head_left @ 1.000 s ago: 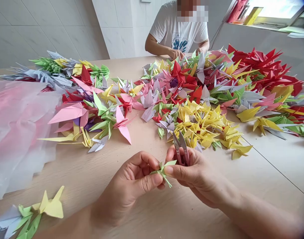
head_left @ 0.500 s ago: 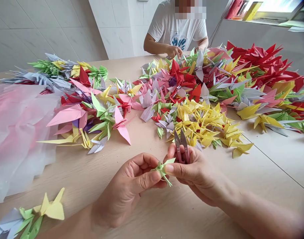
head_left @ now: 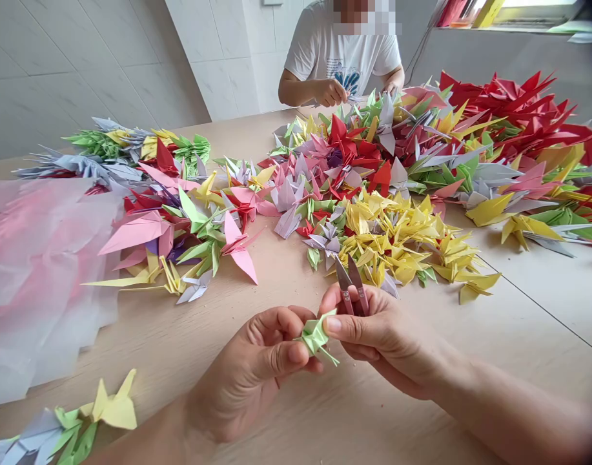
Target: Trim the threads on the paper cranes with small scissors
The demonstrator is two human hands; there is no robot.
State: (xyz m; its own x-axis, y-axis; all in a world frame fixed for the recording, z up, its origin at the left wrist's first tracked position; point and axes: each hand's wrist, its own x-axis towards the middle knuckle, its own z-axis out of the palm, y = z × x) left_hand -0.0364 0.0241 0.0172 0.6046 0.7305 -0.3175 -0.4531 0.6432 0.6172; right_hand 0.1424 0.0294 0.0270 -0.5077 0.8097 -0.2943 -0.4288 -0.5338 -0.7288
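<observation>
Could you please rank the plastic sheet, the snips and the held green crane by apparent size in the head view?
1. plastic sheet, clearly largest.
2. snips and green crane: about alike; the right hand hides much of the snips, so unranked.

- Looks like a plain room used as a paper-craft workroom, could well be in someone's home.
- The big wooden tabletop (head_left: 189,336) is buried under heaps of folded paper cranes (head_left: 397,232) in red, yellow, pink, green and grey, partly bunched by colour.
- The walls are bare white tile (head_left: 82,58).
- Another person (head_left: 344,58) sits across the same tabletop, hands at the pile.
- Tool-wise there's a pair of little snips (head_left: 351,284), right by a small green crane (head_left: 317,336).
- The window ledge (head_left: 518,29) top right holds coloured stuff, too blurry to tell what.
- A floppy see-through plastic bag (head_left: 39,271) lies on the left.
</observation>
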